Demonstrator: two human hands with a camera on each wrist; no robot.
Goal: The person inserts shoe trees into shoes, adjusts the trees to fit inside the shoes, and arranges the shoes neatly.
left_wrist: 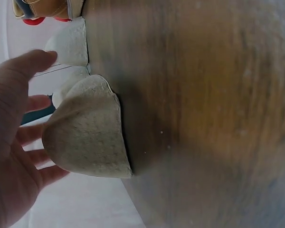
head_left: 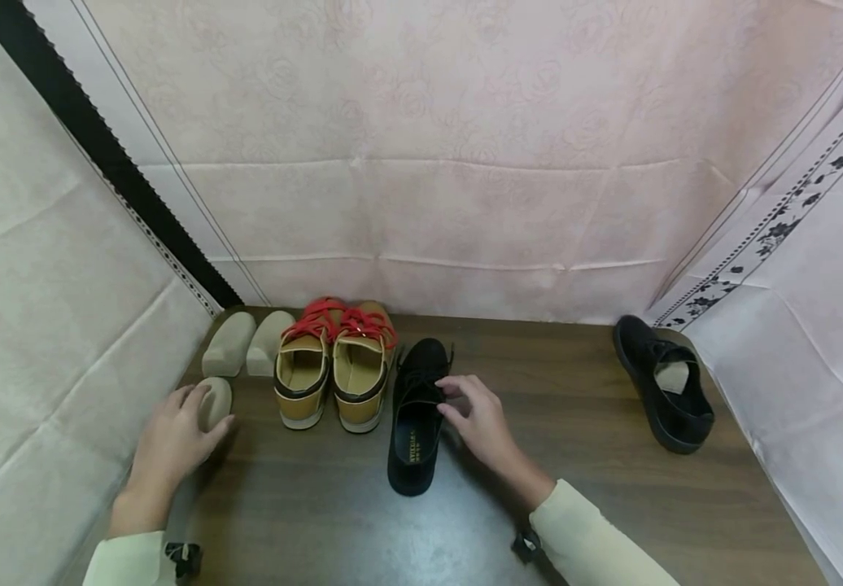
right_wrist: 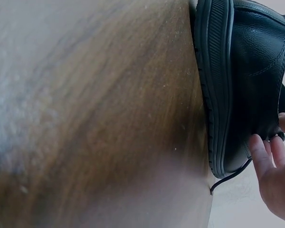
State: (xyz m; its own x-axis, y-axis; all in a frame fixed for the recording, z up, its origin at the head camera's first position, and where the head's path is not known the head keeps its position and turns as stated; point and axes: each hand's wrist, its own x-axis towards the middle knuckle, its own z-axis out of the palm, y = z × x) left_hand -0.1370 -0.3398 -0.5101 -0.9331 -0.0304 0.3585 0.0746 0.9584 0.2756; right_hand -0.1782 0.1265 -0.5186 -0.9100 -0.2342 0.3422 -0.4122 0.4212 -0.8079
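My left hand (head_left: 178, 439) is around a grey-beige moulded shoe insert (head_left: 216, 403) at the left edge of the wooden surface. In the left wrist view, its fingers (left_wrist: 35, 156) reach behind the insert (left_wrist: 88, 128), while the thumb stands away from it. A black lace-up shoe (head_left: 414, 456) stands near the middle, toe pointing away, with a gold-lettered insole. Beside its right side is my right hand (head_left: 482, 423). The right wrist view has the fingertips of this hand (right_wrist: 275, 166) at the shoe's upper (right_wrist: 256, 61) near the laces, loosely bent.
Tan shoes (head_left: 359, 366) with red laces stand left of the black shoe. Two more inserts (head_left: 229, 346) lie in the back left corner. Another black shoe (head_left: 656, 391), an insert inside, stands far right. Pale cloth walls (head_left: 421, 212) border the wooden surface (head_left: 539, 391).
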